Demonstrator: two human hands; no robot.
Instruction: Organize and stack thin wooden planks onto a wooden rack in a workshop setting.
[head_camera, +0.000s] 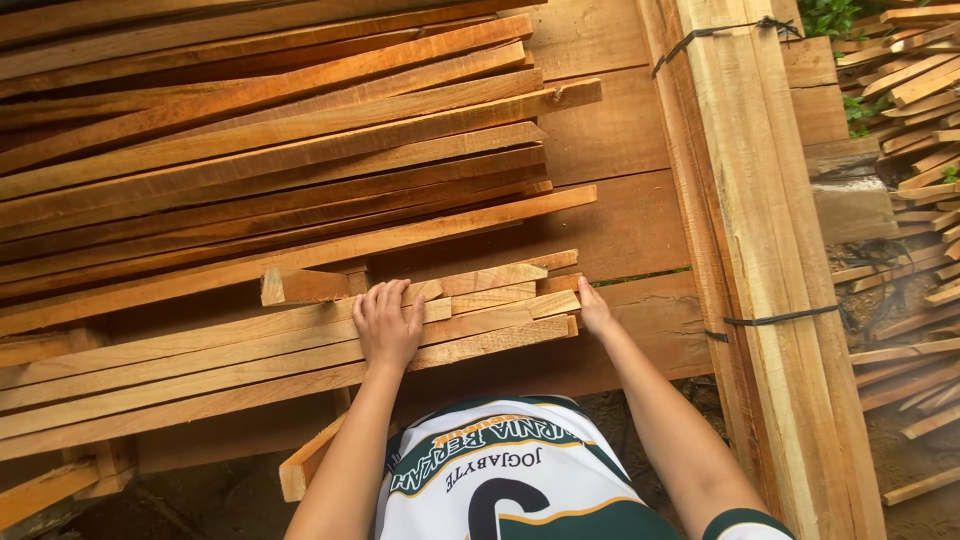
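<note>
Left hand (386, 325) flat and open on top of the near slats (200, 365), right hand (594, 310) open, pressing the slat ends, slats lying on a wood table (640, 230), big slat pile (260, 150) behind, tied beam (760, 250) to the right

Soft, even daylight falls on the stacked wooden slats (270, 170), bright without glare. Deep shadow sits in the gaps between the slats and under them near the ground. Focus is sharp throughout; straight boards bow slightly toward the frame edges.
</note>
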